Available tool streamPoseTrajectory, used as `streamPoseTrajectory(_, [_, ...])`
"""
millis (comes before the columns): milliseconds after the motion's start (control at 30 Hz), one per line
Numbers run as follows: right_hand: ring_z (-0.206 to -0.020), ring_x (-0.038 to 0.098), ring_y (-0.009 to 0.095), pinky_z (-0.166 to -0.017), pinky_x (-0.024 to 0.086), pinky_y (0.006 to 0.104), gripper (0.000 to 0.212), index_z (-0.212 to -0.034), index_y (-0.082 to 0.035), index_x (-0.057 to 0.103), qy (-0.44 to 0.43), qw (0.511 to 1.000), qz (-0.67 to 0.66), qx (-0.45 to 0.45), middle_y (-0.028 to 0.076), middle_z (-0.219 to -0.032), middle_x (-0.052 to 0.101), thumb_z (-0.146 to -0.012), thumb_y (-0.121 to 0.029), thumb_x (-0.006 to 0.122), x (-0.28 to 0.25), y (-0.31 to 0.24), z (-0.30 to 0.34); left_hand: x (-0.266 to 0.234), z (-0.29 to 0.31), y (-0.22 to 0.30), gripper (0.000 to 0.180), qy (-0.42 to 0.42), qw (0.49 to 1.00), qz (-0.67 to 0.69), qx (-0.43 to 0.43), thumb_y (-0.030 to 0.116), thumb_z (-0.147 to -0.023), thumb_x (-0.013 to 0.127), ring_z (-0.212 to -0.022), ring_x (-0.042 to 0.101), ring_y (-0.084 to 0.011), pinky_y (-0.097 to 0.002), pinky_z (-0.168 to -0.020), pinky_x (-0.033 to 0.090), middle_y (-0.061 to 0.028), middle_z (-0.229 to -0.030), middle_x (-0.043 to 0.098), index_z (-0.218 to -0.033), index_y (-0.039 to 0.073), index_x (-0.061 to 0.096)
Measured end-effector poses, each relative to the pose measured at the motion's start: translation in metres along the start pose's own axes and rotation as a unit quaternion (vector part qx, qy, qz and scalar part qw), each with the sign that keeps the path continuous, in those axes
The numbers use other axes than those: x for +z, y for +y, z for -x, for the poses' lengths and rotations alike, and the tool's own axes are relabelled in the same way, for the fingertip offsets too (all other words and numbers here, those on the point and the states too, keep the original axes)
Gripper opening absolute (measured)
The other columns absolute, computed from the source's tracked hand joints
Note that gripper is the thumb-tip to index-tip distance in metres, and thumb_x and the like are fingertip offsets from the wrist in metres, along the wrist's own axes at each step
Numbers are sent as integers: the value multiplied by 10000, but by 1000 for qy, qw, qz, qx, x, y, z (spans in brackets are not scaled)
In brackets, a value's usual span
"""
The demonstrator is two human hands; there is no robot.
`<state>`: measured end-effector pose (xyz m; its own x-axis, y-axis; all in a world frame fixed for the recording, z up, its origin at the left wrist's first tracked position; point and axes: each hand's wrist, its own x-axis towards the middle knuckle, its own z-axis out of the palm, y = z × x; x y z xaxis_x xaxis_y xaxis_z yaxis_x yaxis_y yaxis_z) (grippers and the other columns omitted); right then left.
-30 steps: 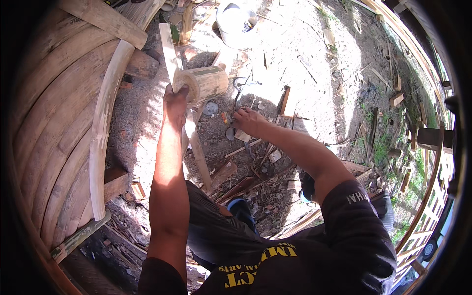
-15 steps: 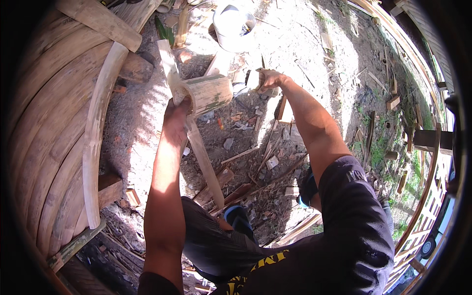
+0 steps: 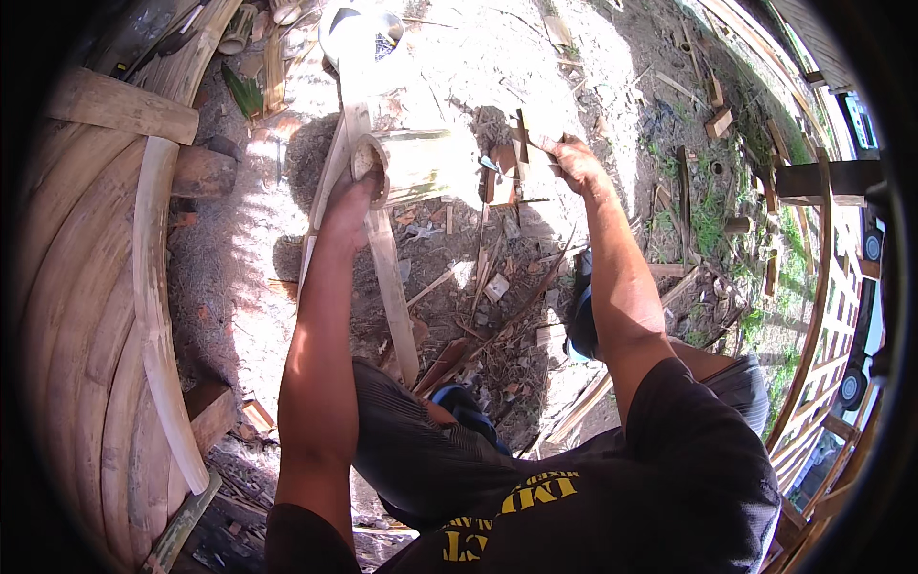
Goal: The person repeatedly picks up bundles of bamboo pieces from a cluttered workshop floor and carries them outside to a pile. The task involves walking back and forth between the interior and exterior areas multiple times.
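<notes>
My left hand [image 3: 356, 203] is closed on the open end of a short, thick bamboo tube [image 3: 419, 165], thumb side at its mouth. The tube lies roughly level, its far end pointing right into bright sunlight. A long flat bamboo strip [image 3: 390, 287] runs past this hand toward my legs; I cannot tell whether the fingers hold it too. My right hand [image 3: 579, 165], apart from the tube on its right, is closed around the end of a tool. A dark, narrow, blade-like piece [image 3: 521, 143] shows at the tool's left end; glare hides its exact kind.
Large split bamboo pieces [image 3: 81, 249] are stacked at the left, with a curved slat [image 3: 158, 306] along their edge. A white bucket [image 3: 335, 38] stands at the far side. Wood scraps and chips litter the ground. A lattice fence [image 3: 818, 364] borders the right.
The view has shifted right. My right hand has drawn away from the tube, rightward, with the tool. My left hand still grips the tube, and the strip beside it stands more upright in view.
</notes>
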<state>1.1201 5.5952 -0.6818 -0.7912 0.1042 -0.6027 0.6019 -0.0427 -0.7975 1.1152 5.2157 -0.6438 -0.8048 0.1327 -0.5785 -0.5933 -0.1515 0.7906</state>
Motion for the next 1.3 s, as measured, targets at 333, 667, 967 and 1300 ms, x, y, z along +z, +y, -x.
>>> streamPoseTrajectory(333, [-945, 656, 233, -827, 557, 383, 667, -1185, 51, 505, 157, 968, 194, 23, 150, -1041, 671, -679, -172, 877, 23, 131, 46, 67, -51, -37, 257, -38, 996, 10, -75, 159, -981, 517, -939, 645, -205, -380, -775, 566, -116, -1066, 649, -1181, 13, 587])
streamPoseTrajectory(667, [-1016, 661, 217, -876, 556, 390, 376, -1204, 7, 589, -77, 904, -414, -67, 116, -1132, 665, -909, -216, 660, -7, 66, 53, 37, -51, -35, 425, -214, 968, 123, -52, 255, -929, 601, -1086, 623, -226, -376, -925, 502, -147, -1209, 642, -1250, -22, 570])
streamPoseTrajectory(967, [-1092, 604, 210, -948, 482, 411, 431, -1245, -56, 584, -70, 908, -413, 27, 70, -1180, 649, -973, -386, 527, 60, 92, 1, 105, -68, -93, 470, -281, 942, 173, -62, 311, -973, 533, -1080, 606, -254, -408, -902, 514, -157, -1242, 606, -1304, -23, 514])
streamPoseTrajectory(1300, [-1161, 574, 284, -906, 496, 513, 576, -1336, -84, 502, -125, 908, -398, 51, 115, -1268, 599, -974, -526, 435, -8, -18, 8, 163, -83, -70, 475, -176, 962, 184, -99, 327, -963, 581, -1202, 523, -163, -329, -1006, 415, -37, -1334, 561, -1346, 59, 493])
